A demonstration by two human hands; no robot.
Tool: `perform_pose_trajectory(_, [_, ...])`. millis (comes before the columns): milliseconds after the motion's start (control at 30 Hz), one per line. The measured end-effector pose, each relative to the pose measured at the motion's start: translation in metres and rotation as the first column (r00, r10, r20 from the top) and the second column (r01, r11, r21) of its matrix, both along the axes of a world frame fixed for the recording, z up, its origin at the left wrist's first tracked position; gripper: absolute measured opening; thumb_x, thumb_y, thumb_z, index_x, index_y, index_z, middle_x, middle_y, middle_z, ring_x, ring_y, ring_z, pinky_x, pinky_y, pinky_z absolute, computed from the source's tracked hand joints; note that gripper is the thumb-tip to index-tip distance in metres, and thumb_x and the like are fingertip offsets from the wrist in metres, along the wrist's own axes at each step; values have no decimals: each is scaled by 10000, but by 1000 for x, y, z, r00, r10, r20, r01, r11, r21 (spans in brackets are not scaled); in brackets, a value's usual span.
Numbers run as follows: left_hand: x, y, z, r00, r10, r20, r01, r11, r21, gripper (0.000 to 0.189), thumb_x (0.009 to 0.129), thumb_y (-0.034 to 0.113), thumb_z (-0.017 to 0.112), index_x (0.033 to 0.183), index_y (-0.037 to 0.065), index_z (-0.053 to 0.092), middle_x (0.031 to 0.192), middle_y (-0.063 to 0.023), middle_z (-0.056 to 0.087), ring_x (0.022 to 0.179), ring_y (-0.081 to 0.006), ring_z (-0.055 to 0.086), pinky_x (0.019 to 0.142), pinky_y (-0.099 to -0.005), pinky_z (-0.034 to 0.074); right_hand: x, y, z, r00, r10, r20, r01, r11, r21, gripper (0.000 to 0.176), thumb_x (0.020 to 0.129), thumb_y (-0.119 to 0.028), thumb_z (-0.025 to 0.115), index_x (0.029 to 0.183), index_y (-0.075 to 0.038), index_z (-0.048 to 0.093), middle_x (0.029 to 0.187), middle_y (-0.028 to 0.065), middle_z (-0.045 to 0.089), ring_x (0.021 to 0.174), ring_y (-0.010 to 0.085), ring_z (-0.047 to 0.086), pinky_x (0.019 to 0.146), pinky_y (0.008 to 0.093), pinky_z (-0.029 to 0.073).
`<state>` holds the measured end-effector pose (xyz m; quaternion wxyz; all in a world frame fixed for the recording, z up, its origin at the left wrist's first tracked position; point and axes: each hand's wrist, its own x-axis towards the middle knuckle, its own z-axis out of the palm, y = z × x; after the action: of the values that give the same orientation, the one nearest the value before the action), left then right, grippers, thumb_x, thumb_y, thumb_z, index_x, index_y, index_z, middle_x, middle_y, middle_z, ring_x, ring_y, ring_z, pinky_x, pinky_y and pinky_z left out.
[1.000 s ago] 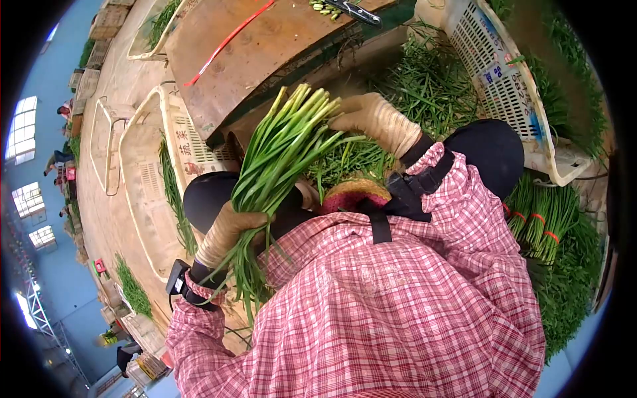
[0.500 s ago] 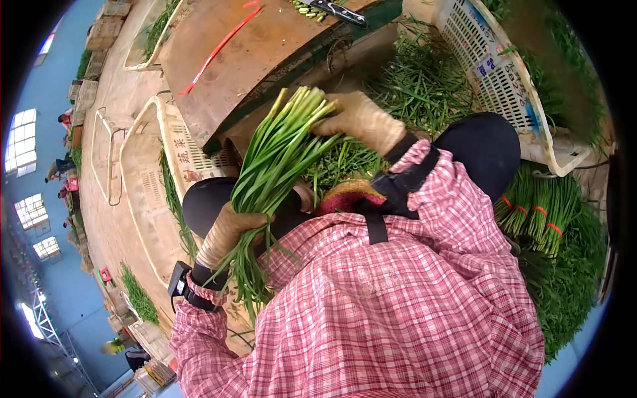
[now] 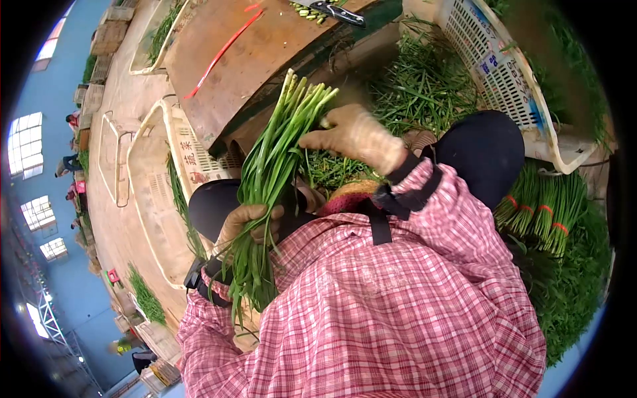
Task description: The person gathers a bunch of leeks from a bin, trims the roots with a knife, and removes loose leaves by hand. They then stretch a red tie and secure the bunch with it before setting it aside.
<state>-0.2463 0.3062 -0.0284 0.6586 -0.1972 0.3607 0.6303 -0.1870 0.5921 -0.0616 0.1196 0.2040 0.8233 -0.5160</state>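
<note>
A loose bunch of long green stalks (image 3: 275, 149) stands tilted in front of my body, pale cut ends up and leaves hanging down. My left hand (image 3: 247, 225), in a tan glove, is wrapped round its lower, leafy part. My right hand (image 3: 355, 136), also gloved, is beside the upper stalks with thumb and fingers apart, its fingertips close to the bunch; whether they touch it is unclear. Beyond the bunch, a red strip (image 3: 224, 54) and a black-handled knife (image 3: 338, 12) lie on the brown board (image 3: 232, 86).
White plastic crates stand at the left (image 3: 149, 192) and upper right (image 3: 494, 66). Loose greens (image 3: 424, 86) cover the ground ahead. Bundles with red bands (image 3: 544, 209) lie at the right on more greens. Several people are at the far left.
My right hand has opened away from the stalks and sits slightly lower. The bunch stands more upright, its cut ends higher and more spread. My left hand still holds it.
</note>
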Motion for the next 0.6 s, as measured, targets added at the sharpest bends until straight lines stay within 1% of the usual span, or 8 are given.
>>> perform_pose_trajectory(67, [-2,-3,-9,986,-27,167,-1,987,163,222,935,197,550,1015,-1,490,815,-23,493,522,-63,367,482,-204,334,5,9,-4,994,26,-104,-59,945,-321,317,816,-329,718,809,-19,648,699,73,634,618,182,582,582,334,494])
perform_pose_trajectory(133, [-6,-8,-13,971,-41,236,-10,977,212,211,955,203,519,986,-2,481,804,-23,456,522,-66,368,495,-224,348,-10,19,-53,932,-150,-330,182,981,69,275,841,-296,658,829,-22,659,697,115,638,596,178,578,586,345,498])
perform_pose_trajectory(200, [-6,-16,-19,986,87,143,-126,947,295,194,966,179,483,978,-15,475,798,-31,445,530,-71,387,517,-241,369,0,39,-29,833,-401,-382,430,903,-8,251,825,-261,646,850,-13,677,674,129,652,604,243,607,629,332,516])
perform_pose_trajectory(300, [-7,-23,-23,974,36,226,-131,897,423,174,963,139,458,1036,-18,474,796,-34,436,553,-77,430,563,-251,399,6,63,-34,741,-547,-389,481,837,-261,171,837,-184,616,907,-40,678,762,133,638,696,247,616,679,327,526])
perform_pose_trajectory(367, [-8,-21,-28,975,-4,222,-117,840,529,292,983,173,453,1251,58,460,761,-15,453,627,-84,552,622,-275,473,1,41,-31,524,-283,-803,388,919,-71,176,823,-130,616,985,-80,665,881,136,598,803,246,615,735,354,530])
perform_pose_trajectory(400, [-9,-21,-30,976,-7,219,-112,843,527,292,983,173,453,1251,58,460,761,-15,453,627,-84,552,622,-275,473,-10,25,-39,602,-25,-798,297,935,195,281,784,-123,665,1063,-111,640,985,141,563,898,251,605,778,397,526])
perform_pose_trajectory(467, [-8,-18,-31,978,-70,198,-51,837,545,282,985,183,461,1237,58,464,748,1,460,598,-60,558,588,-262,472,3,-1,5,613,153,-775,276,878,391,288,760,-139,717,1035,-122,634,976,107,584,879,260,610,774,434,519])
perform_pose_trajectory(600, [-3,-14,-35,976,-96,198,-35,820,571,237,985,189,466,1185,66,502,734,16,485,564,-45,553,574,-249,473,-12,-1,-14,397,81,-914,331,916,225,220,800,-146,724,985,-88,618,907,73,621,803,235,617,710,399,526])
